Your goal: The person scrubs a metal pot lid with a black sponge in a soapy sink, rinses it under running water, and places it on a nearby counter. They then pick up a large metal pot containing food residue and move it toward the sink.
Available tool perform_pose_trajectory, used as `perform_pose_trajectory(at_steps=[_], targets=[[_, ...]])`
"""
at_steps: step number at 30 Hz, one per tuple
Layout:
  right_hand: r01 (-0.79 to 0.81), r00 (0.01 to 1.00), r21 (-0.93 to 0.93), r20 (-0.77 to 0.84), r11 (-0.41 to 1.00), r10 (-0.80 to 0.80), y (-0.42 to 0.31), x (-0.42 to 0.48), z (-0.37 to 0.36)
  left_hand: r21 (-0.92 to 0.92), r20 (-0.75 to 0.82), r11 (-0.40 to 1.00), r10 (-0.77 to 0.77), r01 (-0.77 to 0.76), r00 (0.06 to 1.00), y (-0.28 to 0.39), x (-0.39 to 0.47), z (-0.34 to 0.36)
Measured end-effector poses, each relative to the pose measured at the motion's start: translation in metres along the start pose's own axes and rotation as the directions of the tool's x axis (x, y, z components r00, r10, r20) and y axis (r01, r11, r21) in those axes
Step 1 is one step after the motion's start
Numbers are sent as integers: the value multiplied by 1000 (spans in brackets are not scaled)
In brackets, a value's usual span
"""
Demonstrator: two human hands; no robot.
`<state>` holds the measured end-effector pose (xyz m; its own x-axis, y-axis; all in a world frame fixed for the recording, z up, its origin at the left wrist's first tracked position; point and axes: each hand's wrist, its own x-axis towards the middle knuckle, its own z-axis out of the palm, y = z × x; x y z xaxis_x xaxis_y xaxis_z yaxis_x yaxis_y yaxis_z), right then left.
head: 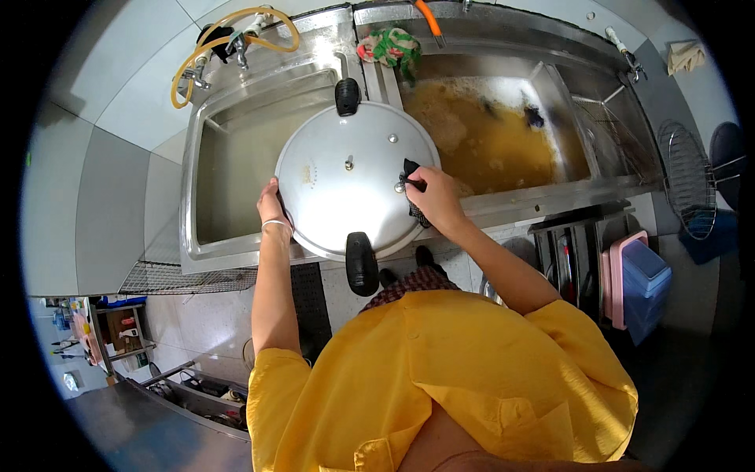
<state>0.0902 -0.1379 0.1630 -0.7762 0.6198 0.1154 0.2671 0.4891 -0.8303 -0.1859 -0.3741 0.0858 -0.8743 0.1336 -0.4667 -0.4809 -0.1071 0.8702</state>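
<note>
A large round aluminium pressure cooker lid with two black handles lies before me, over the divide and front rim of a double sink. What supports it underneath is hidden. My left hand holds the lid's left edge, its fingers partly out of sight below the rim. With its fingers closed on a black mesh scrubbing cloth, my right hand presses near a small metal knob at the lid's right side. A metal valve stem stands up at the lid's centre.
Cloudy water fills the left basin; brown, foamy water fills the right basin. A green and red cloth lies behind the lid. Taps and a yellow hose are at the back left, an orange hose at the back. Blue and pink plastic containers stand right.
</note>
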Motion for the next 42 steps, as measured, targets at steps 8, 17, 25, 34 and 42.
perform_pose_trajectory(at_steps=[8,17,25,34,42], targets=[[-12,999,34,50,999,11,-1,12,2,-101,-51,995,-8,3,999,5,-2,4],[-12,989,21,-145,1000,15,22,37,-4,-143,95,984,-92,105,991,11,-31,16],[-60,998,78,-20,995,62,6,-2,6,-106,-21,994,-40,37,999,6,-29,15],[347,937,-192,106,918,-332,-12,9,-2,-115,12,993,-14,16,1000,8,-28,16],[476,870,-171,235,863,-433,-11,25,-10,-121,-79,992,16,-25,997,-2,-28,9]])
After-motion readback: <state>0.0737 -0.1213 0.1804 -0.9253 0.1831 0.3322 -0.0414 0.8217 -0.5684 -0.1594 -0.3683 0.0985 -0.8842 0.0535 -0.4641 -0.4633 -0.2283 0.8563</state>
